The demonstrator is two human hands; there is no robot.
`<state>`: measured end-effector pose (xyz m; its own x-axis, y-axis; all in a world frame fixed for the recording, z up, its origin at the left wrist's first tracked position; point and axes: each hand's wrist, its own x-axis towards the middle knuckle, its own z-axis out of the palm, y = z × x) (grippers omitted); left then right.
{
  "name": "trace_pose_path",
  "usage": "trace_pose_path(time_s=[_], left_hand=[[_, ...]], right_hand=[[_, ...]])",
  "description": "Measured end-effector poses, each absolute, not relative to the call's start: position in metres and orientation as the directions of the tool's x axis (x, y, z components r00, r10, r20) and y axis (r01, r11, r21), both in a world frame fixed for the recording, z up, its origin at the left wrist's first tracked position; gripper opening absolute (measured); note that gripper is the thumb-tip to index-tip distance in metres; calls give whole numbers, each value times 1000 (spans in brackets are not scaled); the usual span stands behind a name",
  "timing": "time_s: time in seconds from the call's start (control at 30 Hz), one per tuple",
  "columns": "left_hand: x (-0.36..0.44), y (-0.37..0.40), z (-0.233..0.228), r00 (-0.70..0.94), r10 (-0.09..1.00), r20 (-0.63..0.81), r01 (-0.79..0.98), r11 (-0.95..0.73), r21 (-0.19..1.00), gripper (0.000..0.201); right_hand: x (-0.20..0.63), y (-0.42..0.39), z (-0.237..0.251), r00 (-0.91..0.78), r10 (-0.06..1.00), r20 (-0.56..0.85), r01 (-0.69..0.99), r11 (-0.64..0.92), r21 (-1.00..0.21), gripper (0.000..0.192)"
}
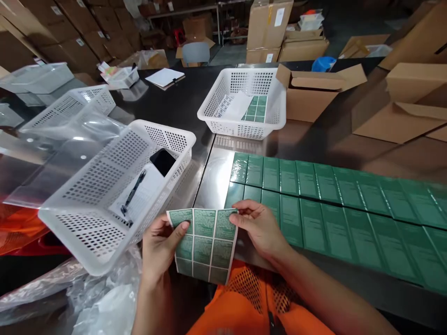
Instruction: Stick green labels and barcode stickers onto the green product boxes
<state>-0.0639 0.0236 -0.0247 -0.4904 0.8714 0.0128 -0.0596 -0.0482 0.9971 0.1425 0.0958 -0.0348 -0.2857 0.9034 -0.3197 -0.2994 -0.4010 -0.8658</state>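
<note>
Between my hands is a sheet of green labels [203, 246], divided by white lines into a grid and bent slightly. My left hand [161, 246] pinches its left edge, thumb on the printed face. At the top right corner, my right hand [256, 227] grips the sheet between thumb and fingers. Just beyond my right hand, two rows of shiny green boxes [324, 204] lie side by side on the table. To the left stands a white perforated basket [87, 246] holding a black phone [162, 162], a pen [134, 191] and a paper.
A second white basket [240, 128] farther back contains more green label sheets [256, 109] and papers. Open cardboard boxes [310, 100] stand at the back right. Clear plastic bags [104, 293] lie at lower left. A clipboard [165, 78] rests on the black table.
</note>
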Motion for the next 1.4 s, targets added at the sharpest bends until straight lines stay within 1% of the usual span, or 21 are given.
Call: trace_pose_path(time_s=[0.07, 0.13, 0.2, 0.27, 0.33, 0.4, 0.47, 0.57, 0.63, 0.7, 0.73, 0.8, 0.87, 0.93, 1.0, 1.07, 1.13, 1.2, 1.27, 1.33, 1.4], left_hand=[[-65, 25, -25, -494, 869, -1, -67, -37, 997, 15], [-65, 27, -23, -492, 871, -9, -69, -29, 997, 16], [-65, 29, -20, -493, 870, -9, -55, -21, 998, 16], [-64, 31, -17, -510, 860, 2, -24, -16, 1000, 16], [-63, 32, -14, -534, 846, 20, 7, -19, 1000, 16], [-62, 34, -12, -543, 839, 31, 18, -26, 1000, 16], [-63, 34, -12, -548, 836, 26, 13, -23, 1000, 16], [-66, 34, -12, -553, 833, 0, 17, 11, 1000, 17], [-68, 34, -11, -532, 846, -34, 35, 62, 997, 14], [-69, 34, -12, -483, 872, -83, 56, 125, 991, 10], [-69, 33, -12, -456, 884, -107, 65, 154, 986, 8], [-67, 32, -14, -412, 900, -140, 71, 185, 980, 6], [-64, 32, -17, -399, 905, -148, 63, 188, 980, 7], [-60, 32, -21, -419, 898, -137, 69, 182, 981, 9], [-57, 35, -26, -472, 873, -122, 105, 193, 975, 12], [-56, 41, -32, -547, 832, -94, 158, 212, 964, 15], [-58, 49, -39, -623, 780, -56, 199, 227, 953, 16], [-62, 56, -47, -683, 730, -5, 243, 233, 942, 16], [-67, 60, -55, -715, 698, 41, 285, 238, 928, 17], [-70, 60, -60, -699, 712, 58, 317, 236, 918, 18], [-69, 57, -61, -624, 781, 25, 339, 242, 909, 22]], right_hand=[[140, 96, -34, -278, 907, -315, -274, -389, -879, 32], [139, 96, -32, -258, 935, -244, -230, -305, -924, 25], [141, 96, -31, -220, 970, -106, -147, -140, -979, 19], [144, 96, -30, -198, 978, 61, -10, 60, -998, 20], [148, 96, -31, -226, 956, 187, 135, 221, -966, 25], [153, 96, -31, -285, 927, 245, 230, 314, -921, 33], [157, 96, -31, -346, 905, 249, 269, 350, -897, 39], [161, 95, -31, -430, 880, 202, 273, 340, -900, 43], [165, 95, -30, -468, 866, 173, 249, 318, -915, 38], [168, 95, -30, -454, 877, 155, 225, 281, -933, 17], [169, 94, -30, -430, 892, 142, 218, 255, -942, 12], [172, 93, -31, -400, 911, 105, 231, 211, -950, 25], [174, 92, -31, -414, 905, 98, 261, 222, -940, 19], [175, 90, -32, -453, 879, 150, 277, 299, -913, 6], [175, 86, -32, -496, 824, 273, 286, 452, -845, 12], [174, 79, -32, -578, 702, 416, 280, 649, -707, 19], [175, 69, -27, -705, 554, 443, 213, 761, -613, 21], [179, 60, -19, -796, 474, 376, 113, 728, -676, 20], [187, 59, -8, -802, 483, 351, 21, 609, -793, 17], [196, 70, 3, -730, 594, 338, 6, 501, -866, 14], [202, 94, 9, -605, 760, 239, 118, 382, -917, 9]])
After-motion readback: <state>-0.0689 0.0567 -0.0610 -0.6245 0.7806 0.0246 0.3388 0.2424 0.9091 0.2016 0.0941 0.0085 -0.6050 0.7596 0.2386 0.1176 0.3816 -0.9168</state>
